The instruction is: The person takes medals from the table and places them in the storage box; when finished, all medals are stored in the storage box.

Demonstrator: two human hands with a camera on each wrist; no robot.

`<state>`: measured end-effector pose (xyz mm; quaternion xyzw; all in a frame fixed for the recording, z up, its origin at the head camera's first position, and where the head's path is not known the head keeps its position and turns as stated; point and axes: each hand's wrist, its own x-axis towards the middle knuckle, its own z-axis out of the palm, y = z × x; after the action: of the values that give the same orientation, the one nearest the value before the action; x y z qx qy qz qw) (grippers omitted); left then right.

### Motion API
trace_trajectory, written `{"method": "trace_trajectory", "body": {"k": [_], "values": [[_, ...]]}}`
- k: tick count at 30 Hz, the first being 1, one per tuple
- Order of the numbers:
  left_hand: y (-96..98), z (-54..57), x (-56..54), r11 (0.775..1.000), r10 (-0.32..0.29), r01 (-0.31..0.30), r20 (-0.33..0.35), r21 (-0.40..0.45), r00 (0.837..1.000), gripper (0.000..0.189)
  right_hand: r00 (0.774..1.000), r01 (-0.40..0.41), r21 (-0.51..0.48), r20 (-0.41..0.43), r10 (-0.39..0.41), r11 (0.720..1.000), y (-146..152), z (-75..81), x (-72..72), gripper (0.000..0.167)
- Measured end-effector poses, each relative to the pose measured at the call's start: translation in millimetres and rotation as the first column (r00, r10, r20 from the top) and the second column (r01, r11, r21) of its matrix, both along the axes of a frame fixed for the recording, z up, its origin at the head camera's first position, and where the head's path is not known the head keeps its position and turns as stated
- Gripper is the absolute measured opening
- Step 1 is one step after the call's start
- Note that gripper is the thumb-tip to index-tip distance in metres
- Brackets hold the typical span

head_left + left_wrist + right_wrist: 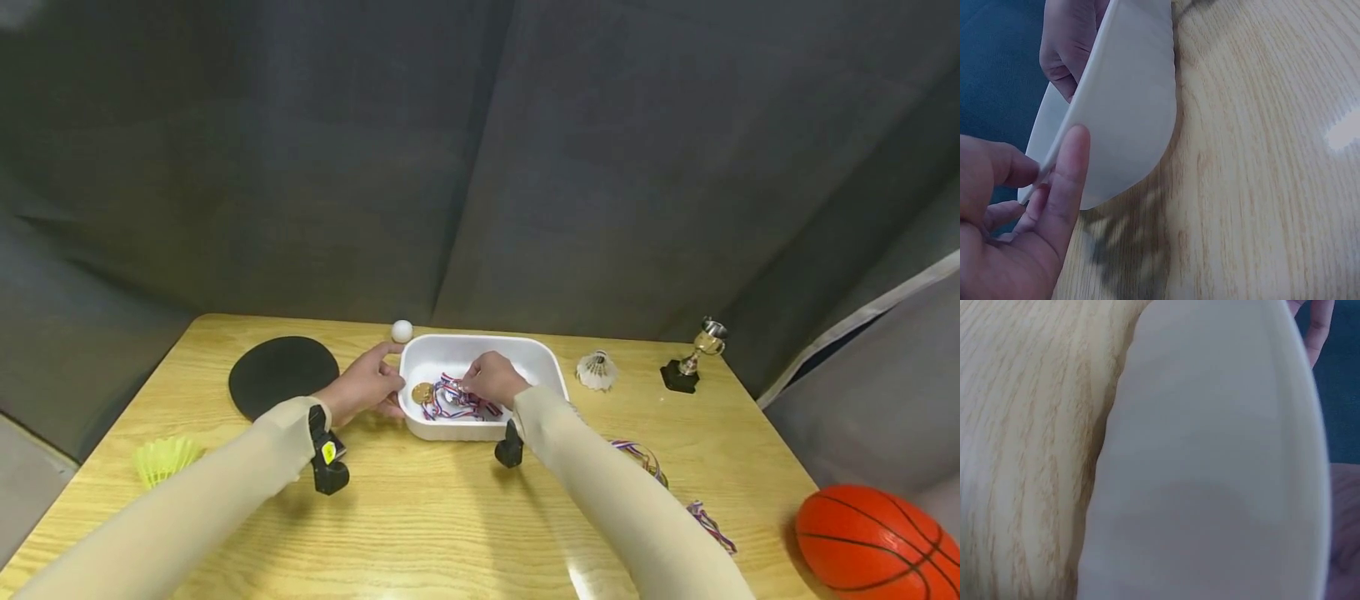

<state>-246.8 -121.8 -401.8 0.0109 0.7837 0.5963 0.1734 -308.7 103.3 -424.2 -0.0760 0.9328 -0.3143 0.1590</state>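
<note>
Pinching left-end rim of white tub (450, 432) with left hand (363, 385). In left wrist view: gripping with digits on both faces of rim, with one finger (1071, 156) laid nearly straight along outer wall, others bent and slightly apart.

Reaching down inside tub with right hand (493, 379), with fingers curled and bunched close together, tips down at striped ribbons (467, 403). Cannot tell whether pinching ribbon or only touching: masked by knuckles in head view, by tub wall in both wrist views; blurred at right edge of right wrist view.

Located tub upright on wooden table (420, 517), toward far edge, near middle. Inside, at left end: gold medal (422, 393), just beside tangled ribbons and short of right fingertips.

Around tub: white ball (402, 332) just beyond far left corner; black disc (283, 377) to left, near left hand; white shuttlecock (597, 371) near right end; small trophy (697, 354) farther right, upright. By right sleeve: loose ribbon (651, 458) and ribbon bundle (711, 527) on table.
</note>
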Motion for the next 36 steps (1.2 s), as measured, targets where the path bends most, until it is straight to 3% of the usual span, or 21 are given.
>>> {"method": "trace_trajectory", "body": {"k": [9,13,18,26,30,36], "values": [[-0.9,-0.4,2.2,1.0,-0.004,0.004,-0.001,0.003,1.0,0.07,0.993,-0.081,-0.07,0.078,0.087,0.994,9.8,18.2,6.6,0.016],[-1.7,-0.7,3.1,1.0,-0.003,0.003,-0.003,0.012,1.0,0.071,0.991,-0.127,-0.05,0.042,0.129,0.991,17.3,28.7,9.5,0.021],[-1.5,-1.6,2.1,1.0,-0.003,0.003,-0.009,0.011,1.0,0.07,0.977,-0.213,-0.119,-0.004,0.214,0.97,34.3,45.1,15.1,0.024],[1.4,-6.2,0.3,1.0,0.006,-0.006,-0.004,0.015,1.0,0.069,0.956,-0.292,-0.226,-0.049,0.288,0.929,91.6,69.6,36.0,0.02],[1.1,-7.5,-0.2,1.0,0.007,-0.007,-0.001,0.016,1.0,0.07,0.954,-0.298,-0.217,-0.044,0.295,0.93,126.3,70.4,50.7,0.018],[-1.0,-3.9,0.1,1.0,0.007,-0.007,0.0,0.006,1.0,0.07,0.954,-0.296,-0.19,-0.011,0.3,0.936,171.9,57.0,74.2,0.02]]}}
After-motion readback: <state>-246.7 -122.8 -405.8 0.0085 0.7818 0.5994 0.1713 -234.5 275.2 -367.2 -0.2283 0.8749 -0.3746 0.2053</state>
